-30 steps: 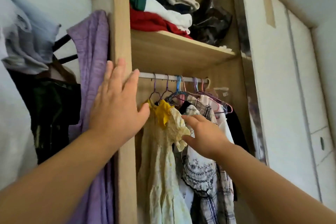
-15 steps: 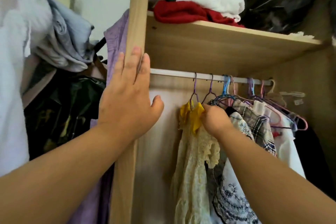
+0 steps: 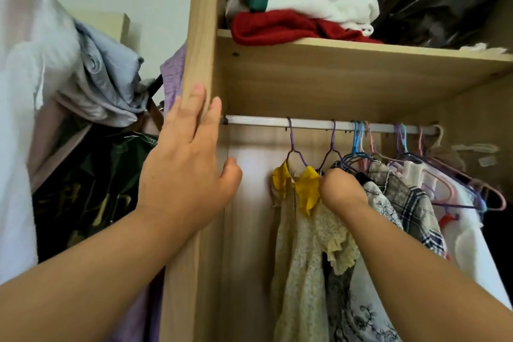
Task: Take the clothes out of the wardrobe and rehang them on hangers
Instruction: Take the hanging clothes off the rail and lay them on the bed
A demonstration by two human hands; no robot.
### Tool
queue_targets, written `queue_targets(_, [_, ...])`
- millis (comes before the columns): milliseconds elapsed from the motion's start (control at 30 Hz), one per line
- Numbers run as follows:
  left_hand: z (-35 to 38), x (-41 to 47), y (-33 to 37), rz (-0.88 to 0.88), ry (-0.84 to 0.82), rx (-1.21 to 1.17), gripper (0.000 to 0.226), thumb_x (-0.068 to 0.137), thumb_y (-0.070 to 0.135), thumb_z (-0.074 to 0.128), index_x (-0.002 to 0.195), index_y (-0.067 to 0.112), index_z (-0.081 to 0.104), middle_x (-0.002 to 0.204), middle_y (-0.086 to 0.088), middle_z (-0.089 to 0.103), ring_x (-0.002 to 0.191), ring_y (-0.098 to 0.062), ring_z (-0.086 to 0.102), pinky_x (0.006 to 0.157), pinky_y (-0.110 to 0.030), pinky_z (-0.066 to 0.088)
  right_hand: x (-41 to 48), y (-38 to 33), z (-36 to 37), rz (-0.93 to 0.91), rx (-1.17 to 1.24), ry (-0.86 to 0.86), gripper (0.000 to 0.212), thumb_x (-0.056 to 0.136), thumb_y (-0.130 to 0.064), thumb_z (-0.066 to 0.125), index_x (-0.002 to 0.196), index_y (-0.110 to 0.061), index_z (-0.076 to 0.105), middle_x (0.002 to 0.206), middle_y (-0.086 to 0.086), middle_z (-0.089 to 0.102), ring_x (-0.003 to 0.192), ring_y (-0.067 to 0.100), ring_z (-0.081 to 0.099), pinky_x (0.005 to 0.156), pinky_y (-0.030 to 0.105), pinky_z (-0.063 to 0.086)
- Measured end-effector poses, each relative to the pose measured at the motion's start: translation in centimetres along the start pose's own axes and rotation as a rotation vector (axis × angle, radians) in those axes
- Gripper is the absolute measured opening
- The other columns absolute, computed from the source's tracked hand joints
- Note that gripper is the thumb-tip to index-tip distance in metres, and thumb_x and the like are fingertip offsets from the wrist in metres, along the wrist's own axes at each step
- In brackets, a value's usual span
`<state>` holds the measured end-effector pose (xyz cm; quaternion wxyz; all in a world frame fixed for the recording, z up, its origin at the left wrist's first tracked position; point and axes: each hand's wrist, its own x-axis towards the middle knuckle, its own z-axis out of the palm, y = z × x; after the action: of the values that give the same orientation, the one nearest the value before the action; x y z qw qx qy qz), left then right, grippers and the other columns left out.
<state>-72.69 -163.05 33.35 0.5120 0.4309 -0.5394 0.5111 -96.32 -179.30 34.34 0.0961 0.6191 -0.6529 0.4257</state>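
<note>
under the rail point(image 3: 319, 123), right hand point(image 3: 340, 189) pinches the cream dress point(image 3: 305, 258) (yellow collar); left hand point(image 3: 184, 172) lies flat, fingers spread.

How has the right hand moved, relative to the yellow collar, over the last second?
Yes: the right hand rose to the yellow collar just below the rail.

Two bare hands are in view, the left hand point(image 3: 183, 172) and the right hand point(image 3: 340, 189). Under the one wooden shelf board point(image 3: 347, 75) runs one white metal rail point(image 3: 277, 121). On this rail hang two thin purple wire hangers point(image 3: 291, 141) apart from the others; the crowded coloured hangers point(image 3: 402, 141) further right cannot be counted exactly. On top of the shelf board lies one folded red knitted garment point(image 3: 277, 26) and one black plastic bag point(image 3: 444, 0).
</note>
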Motion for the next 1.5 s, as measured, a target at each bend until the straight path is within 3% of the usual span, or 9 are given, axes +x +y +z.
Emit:
queue_targets(333, [-0.1,0.1,-0.3,0.018,0.006,-0.013,0.073,0.075,0.039,0.042,0.137,0.000,0.045,0.147,-0.020,0.036,0.133,-0.034,0.038,0.107,-0.039,0.033,-3.4,-0.3,-6.0,-0.174,0.089,0.201,0.031,0.098,-0.027,0.042,0.095,-0.008,0.066,0.094,0.017,0.067,0.090,0.037,0.061,0.068,0.034,0.040])
queue_targets(500, [-0.5,0.3,-0.3,0.003,-0.133,0.020,0.074,0.074,0.043,0.041,0.138,0.007,0.044,0.152,-0.019,0.029,0.137,-0.040,0.031,0.100,-0.054,0.039,-8.5,2.0,-10.2,-0.149,0.152,0.273,0.025,0.094,-0.032,0.053,0.098,-0.015,0.071,0.098,0.011,0.070,0.093,0.032,0.062,0.070,0.032,0.042])
queue_targets(600, [-1.1,0.0,0.5,0.042,-0.207,0.016,0.076,0.070,0.044,0.045,0.138,0.012,0.047,0.152,-0.017,0.030,0.141,-0.038,0.024,0.104,-0.062,0.027,-12.1,4.4,-12.5,-0.163,0.154,0.284,0.022,0.093,-0.029,0.056,0.094,-0.013,0.072,0.095,0.009,0.069,0.091,0.028,0.061,0.072,0.032,0.041])
queue_targets(867, [0.1,-3.4,9.0,0.224,-0.583,-0.567,0.074,0.077,0.046,0.043,0.148,0.036,0.024,0.158,0.003,0.020,0.147,-0.021,0.009,0.112,-0.053,0.023,-23.9,10.0,-17.4,-0.058,0.104,0.234,0.017,0.091,-0.029,0.059,0.079,-0.025,0.070,0.077,-0.009,0.066,0.074,0.003,0.058,0.064,0.022,0.042])
queue_targets(1067, [3.5,-8.1,15.4,0.093,-0.794,-0.814,0.065,0.096,0.039,0.042,0.152,0.031,0.008,0.158,-0.001,0.020,0.144,-0.025,0.013,0.114,-0.049,0.021,-33.0,11.8,-20.8,0.083,-0.029,0.146,0.022,0.088,-0.033,0.062,0.067,-0.035,0.068,0.071,-0.020,0.067,0.076,-0.009,0.058,0.059,0.009,0.041])
queue_targets(1133, [3.3,-9.4,17.2,0.122,-0.841,-0.847,0.055,0.098,0.038,0.038,0.149,0.021,0.023,0.149,-0.007,0.037,0.139,-0.027,0.027,0.109,-0.043,0.028,-35.7,11.7,-21.5,0.143,-0.050,0.160,0.020,0.086,-0.039,0.065,0.067,-0.042,0.069,0.072,-0.027,0.066,0.076,-0.007,0.060,0.061,0.015,0.045])
queue_targets(1233, [2.4,-11.2,19.4,0.149,-0.901,-1.041,0.030,0.099,0.031,0.042,0.117,0.009,0.051,0.116,-0.018,0.061,0.111,-0.035,0.054,0.080,-0.036,0.039,-39.8,11.1,-22.3,0.254,-0.119,0.167,0.020,0.085,-0.032,0.065,0.067,-0.040,0.070,0.070,-0.026,0.067,0.072,-0.006,0.062,0.060,0.014,0.044])
queue_targets(1367, [0.2,-14.2,20.4,0.190,-0.964,-1.312,0.021,0.098,0.029,0.047,0.081,0.016,0.048,0.079,-0.009,0.057,0.081,-0.029,0.056,0.064,-0.034,0.036,-45.3,9.1,-22.1,0.430,-0.282,0.226,0.020,0.089,-0.038,0.058,0.070,-0.039,0.063,0.075,-0.011,0.069,0.077,0.008,0.063,0.066,0.023,0.044])
queue_targets(1500, [-2.5,-17.1,19.7,0.278,-0.941,-1.487,0.020,0.099,0.028,0.047,0.089,0.014,0.057,0.080,-0.005,0.058,0.080,-0.026,0.056,0.061,-0.033,0.033,-50.7,5.5,-20.1,0.599,-0.422,0.147,0.028,0.085,-0.059,0.052,0.099,-0.037,0.064,0.083,-0.007,0.068,0.080,0.014,0.062,0.068,0.024,0.046])
